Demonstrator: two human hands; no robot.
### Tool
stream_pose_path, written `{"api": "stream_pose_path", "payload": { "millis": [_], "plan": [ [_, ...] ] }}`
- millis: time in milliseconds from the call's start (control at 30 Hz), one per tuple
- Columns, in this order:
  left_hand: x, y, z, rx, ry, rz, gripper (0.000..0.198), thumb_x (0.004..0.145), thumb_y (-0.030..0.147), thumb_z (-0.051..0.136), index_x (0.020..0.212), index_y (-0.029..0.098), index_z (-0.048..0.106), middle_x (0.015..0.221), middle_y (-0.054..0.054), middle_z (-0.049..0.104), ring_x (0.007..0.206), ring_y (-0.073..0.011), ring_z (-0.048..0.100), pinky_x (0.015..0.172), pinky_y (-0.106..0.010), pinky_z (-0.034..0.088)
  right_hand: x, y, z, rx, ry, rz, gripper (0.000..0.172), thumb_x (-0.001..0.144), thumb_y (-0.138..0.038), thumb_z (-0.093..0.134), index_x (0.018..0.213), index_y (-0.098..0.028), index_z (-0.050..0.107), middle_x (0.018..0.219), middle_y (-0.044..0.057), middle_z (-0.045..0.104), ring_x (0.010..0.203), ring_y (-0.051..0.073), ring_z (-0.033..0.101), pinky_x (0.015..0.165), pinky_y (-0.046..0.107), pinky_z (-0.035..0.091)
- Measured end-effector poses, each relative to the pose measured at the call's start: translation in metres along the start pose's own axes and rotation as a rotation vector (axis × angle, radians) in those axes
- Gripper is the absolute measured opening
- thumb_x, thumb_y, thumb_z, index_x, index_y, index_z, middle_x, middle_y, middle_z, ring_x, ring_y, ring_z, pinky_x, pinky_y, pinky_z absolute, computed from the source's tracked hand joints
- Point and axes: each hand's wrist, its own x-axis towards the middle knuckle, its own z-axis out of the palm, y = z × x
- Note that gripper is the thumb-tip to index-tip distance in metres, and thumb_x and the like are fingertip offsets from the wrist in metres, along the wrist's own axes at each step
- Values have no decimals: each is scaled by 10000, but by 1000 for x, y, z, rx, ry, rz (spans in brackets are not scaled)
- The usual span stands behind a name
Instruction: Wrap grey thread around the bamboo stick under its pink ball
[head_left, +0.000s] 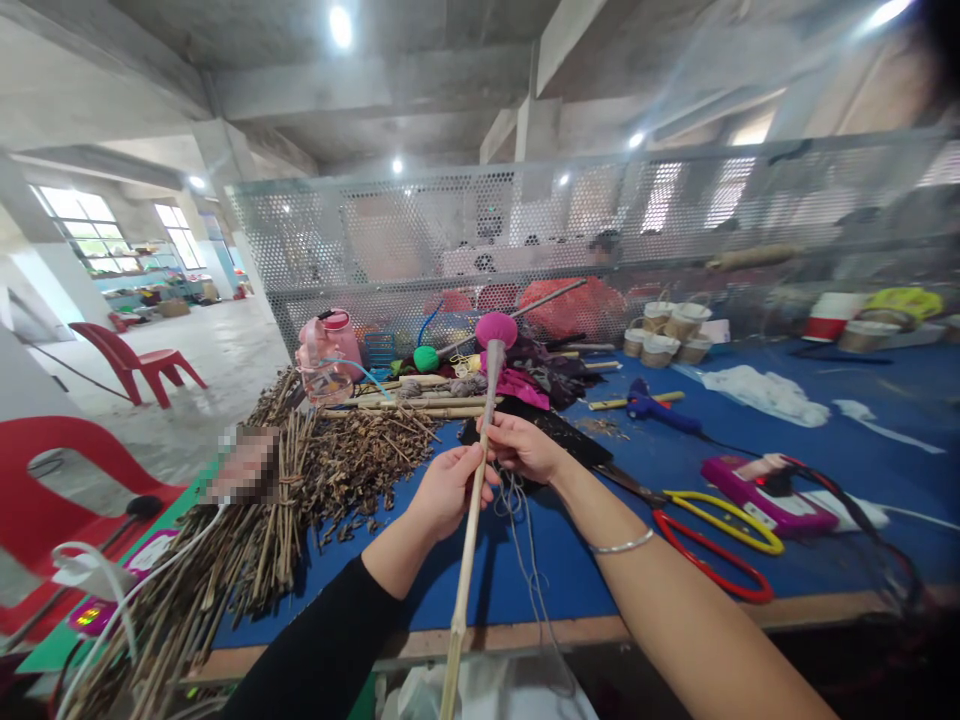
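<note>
Between both hands is a thin bamboo stick (463,580), tilted with its lower end toward me. At its far end sits a magenta ball (496,331), above a pale grey-purple wrapped neck (492,385). My left hand (448,488) is closed around the stick, below the wrapping. My right hand (527,448) pinches the stick just above it, at the wrapping's lower end. Loose grey string (529,560) hangs from beneath the fingers past the table edge; which finger grips it, I cannot tell.
Dried stalk bundles (289,510) cover the table's left. On the right lie large scissors (675,498), a blue glue gun (664,410), a purple power strip (772,497) with cables, and paper cups (664,335). A perforated metal screen (420,230) stands behind. Red chairs (142,365) are at left.
</note>
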Motion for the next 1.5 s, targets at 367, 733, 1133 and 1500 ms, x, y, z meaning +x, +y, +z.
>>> {"api": "stream_pose_path", "payload": {
  "millis": [367,733,1133,1500],
  "plan": [
    [1,-2,0,164,127,87,374,723,503,551,813,141,531,582,9,593,326,-46,424,335,-173,281,2,0,8,-38,27,-52,333,727,-424,634,882,-177,473,493,-92,407,340,21,167,333,183,71],
    [6,-10,-13,587,309,209,315,776,463,485,683,168,541,505,26,523,448,-85,444,461,-193,320,8,7,4,-165,116,40,288,677,-386,667,747,-156,508,401,-115,293,325,22,156,338,207,53],
    [32,-11,-23,908,410,171,240,815,230,391,929,151,588,831,-113,666,751,-200,612,689,-265,410,77,19,-6,-631,374,126,302,697,-418,609,569,-169,494,364,-90,292,330,46,219,360,204,143],
    [10,1,-32,1161,403,146,295,737,148,448,1001,145,579,913,-151,662,856,-256,615,767,-312,418,46,11,8,-1019,538,-179,456,668,-302,671,1095,-192,551,1044,104,617,956,238,557,821,347,394]
  ]
}}
